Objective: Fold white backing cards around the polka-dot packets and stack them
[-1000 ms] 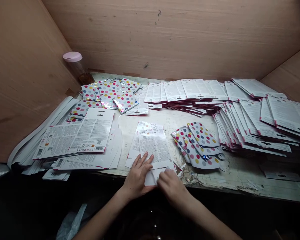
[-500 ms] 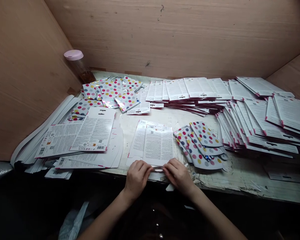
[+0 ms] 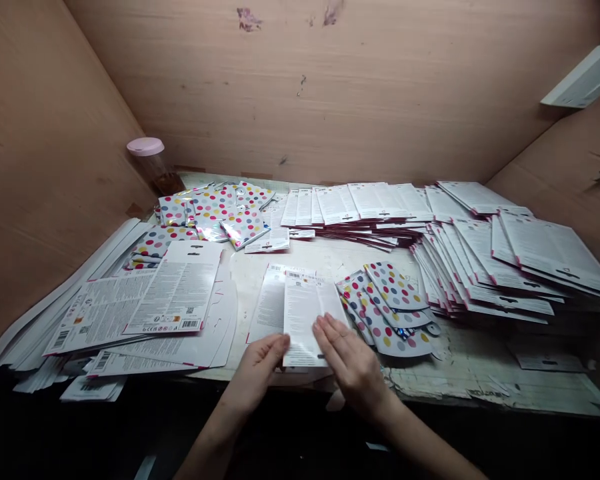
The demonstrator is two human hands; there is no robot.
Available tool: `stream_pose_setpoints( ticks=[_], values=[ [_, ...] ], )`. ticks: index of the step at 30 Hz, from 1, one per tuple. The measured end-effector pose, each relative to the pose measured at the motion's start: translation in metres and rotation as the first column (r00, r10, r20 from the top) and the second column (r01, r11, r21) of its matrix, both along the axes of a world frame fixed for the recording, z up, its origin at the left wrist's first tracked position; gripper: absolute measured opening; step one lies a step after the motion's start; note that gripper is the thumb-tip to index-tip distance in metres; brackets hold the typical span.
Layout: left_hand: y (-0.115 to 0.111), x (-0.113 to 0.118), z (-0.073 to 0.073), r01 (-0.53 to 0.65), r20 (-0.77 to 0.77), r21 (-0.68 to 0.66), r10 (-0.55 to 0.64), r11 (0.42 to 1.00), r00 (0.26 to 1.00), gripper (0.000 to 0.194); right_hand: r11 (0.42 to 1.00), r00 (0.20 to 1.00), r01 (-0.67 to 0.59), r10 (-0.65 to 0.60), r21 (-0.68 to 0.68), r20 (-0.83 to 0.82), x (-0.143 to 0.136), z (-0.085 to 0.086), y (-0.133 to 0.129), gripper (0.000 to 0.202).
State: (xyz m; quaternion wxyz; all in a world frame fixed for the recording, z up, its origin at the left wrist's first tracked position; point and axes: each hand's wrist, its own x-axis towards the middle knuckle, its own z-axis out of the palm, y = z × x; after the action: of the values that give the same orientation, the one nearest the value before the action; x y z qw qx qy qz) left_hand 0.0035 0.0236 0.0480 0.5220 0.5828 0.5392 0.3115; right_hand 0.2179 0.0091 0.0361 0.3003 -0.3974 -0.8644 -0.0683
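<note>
A white printed cardboard packet with small text lies near the table's front edge. My left hand pinches its lower left edge between thumb and fingers. Across its right side my right hand rests with fingers stretched out, pressing on the face. Under and to the left of this packet is another printed card, partly covered. Polka-dot foil pouches lie fanned just right of my right hand.
Flat printed cards are piled at the left, with more dotted pouches behind. Rows of finished-looking packets overlap along the back and right. A lidded bottle stands in the back left corner. Wooden panels enclose the table.
My hands have left the packet's bottom edge. The left now grips its left side, and the right has moved up onto its face. The view has tilted upward.
</note>
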Motion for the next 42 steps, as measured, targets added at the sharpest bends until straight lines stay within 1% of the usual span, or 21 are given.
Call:
stream_pose_setpoints(
  ticks=[1,3,5,6,8,11,13,15,16,18,19,21,23,24,25,27,29,33,36,39,42],
  values=[
    [0.002,-0.002,-0.001,-0.062,-0.024,0.030,0.063,0.998,0.998,0.049,0.998,1.000,0.005,-0.005,0.056,0.007,0.009,0.010,0.016,0.056],
    [0.007,-0.002,-0.010,-0.197,-0.289,0.190,0.247,0.962,0.925,0.050,0.985,0.993,0.114,-0.118,0.130,0.024,0.036,0.030,0.064,0.053],
    [0.011,0.001,-0.024,-0.205,-0.585,0.319,0.363,0.925,0.725,0.069,0.913,0.908,0.398,-0.406,0.086,0.104,0.071,0.045,0.124,0.045],
    [0.013,0.003,-0.030,-0.184,-0.686,0.336,0.374,0.924,0.624,0.082,0.863,0.843,0.505,-0.500,0.029,0.197,0.088,0.051,0.154,0.044],
    [0.016,0.008,-0.038,-0.163,-0.785,0.314,0.352,0.936,0.510,0.093,0.830,0.807,0.557,-0.537,-0.017,0.247,0.119,0.060,0.206,0.041],
    [0.018,0.014,-0.037,-0.194,-0.814,0.249,0.314,0.949,0.489,0.091,0.802,0.783,0.592,-0.550,-0.077,0.290,0.140,0.065,0.242,0.043],
    [0.020,0.015,-0.033,-0.229,-0.807,0.253,0.335,0.940,0.487,0.091,0.777,0.768,0.620,-0.573,-0.107,0.287,0.132,0.063,0.234,0.057],
    [0.021,0.014,-0.031,-0.265,-0.791,0.285,0.382,0.921,0.477,0.091,0.780,0.797,0.602,-0.574,-0.169,0.190,0.108,0.058,0.200,0.066],
    [0.022,0.013,-0.030,-0.290,-0.771,0.297,0.408,0.910,0.489,0.090,0.797,0.828,0.558,-0.553,-0.232,0.093,0.092,0.053,0.175,0.064],
    [0.024,0.011,-0.029,-0.343,-0.705,0.295,0.445,0.892,0.551,0.083,0.846,0.901,0.291,-0.400,-0.447,-0.170,0.058,0.041,0.116,0.050],
    [0.024,0.010,-0.028,-0.363,-0.669,0.283,0.454,0.888,0.589,0.078,0.799,0.888,0.113,-0.348,-0.591,-0.301,0.041,0.034,0.086,0.042],
    [0.024,0.009,-0.024,-0.376,-0.610,0.262,0.454,0.889,0.649,0.065,0.578,0.746,-0.243,-0.403,-0.779,-0.531,0.010,0.021,0.033,0.034],
    [0.021,0.011,-0.019,-0.401,-0.461,0.267,0.481,0.876,0.746,0.055,0.315,0.464,-0.607,-0.605,-0.730,-0.647,-0.015,0.012,-0.004,0.036],
    [0.018,0.012,-0.016,-0.432,-0.308,0.262,0.499,0.863,0.810,0.052,0.252,0.297,-0.741,-0.708,-0.622,-0.641,-0.026,0.010,-0.016,0.037],
    [0.015,0.015,-0.013,-0.463,-0.118,0.234,0.497,0.855,0.859,0.052,0.249,0.130,-0.828,-0.786,-0.502,-0.605,-0.035,0.008,-0.023,0.038],
    [0.005,0.020,-0.008,-0.471,0.217,0.136,0.438,0.872,0.873,0.059,0.346,-0.145,-0.881,-0.847,-0.323,-0.511,-0.046,0.007,-0.028,0.040],
    [-0.005,0.024,-0.006,-0.416,0.317,0.041,0.383,0.909,0.868,0.065,0.417,-0.288,-0.875,-0.856,-0.245,-0.430,-0.051,0.006,-0.027,0.038],
    [-0.021,0.027,-0.007,-0.385,0.170,-0.072,0.392,0.920,0.904,0.045,0.427,-0.347,-0.880,-0.877,-0.207,-0.334,-0.048,0.000,-0.022,0.033],
    [-0.024,0.030,-0.008,-0.419,0.090,-0.059,0.423,0.906,0.902,0.039,0.464,-0.370,-0.858,-0.856,-0.220,-0.362,-0.045,-0.001,-0.019,0.029],
    [-0.027,0.031,-0.007,-0.430,0.022,-0.038,0.431,0.902,0.902,0.028,0.462,-0.357,-0.863,-0.843,-0.204,-0.402,-0.047,0.004,-0.019,0.022],
    [-0.030,0.027,-0.007,-0.310,-0.027,-0.070,0.308,0.948,0.951,0.018,0.520,-0.405,-0.830,-0.809,-0.199,-0.426,-0.053,0.009,-0.022,0.025]
  ],
)
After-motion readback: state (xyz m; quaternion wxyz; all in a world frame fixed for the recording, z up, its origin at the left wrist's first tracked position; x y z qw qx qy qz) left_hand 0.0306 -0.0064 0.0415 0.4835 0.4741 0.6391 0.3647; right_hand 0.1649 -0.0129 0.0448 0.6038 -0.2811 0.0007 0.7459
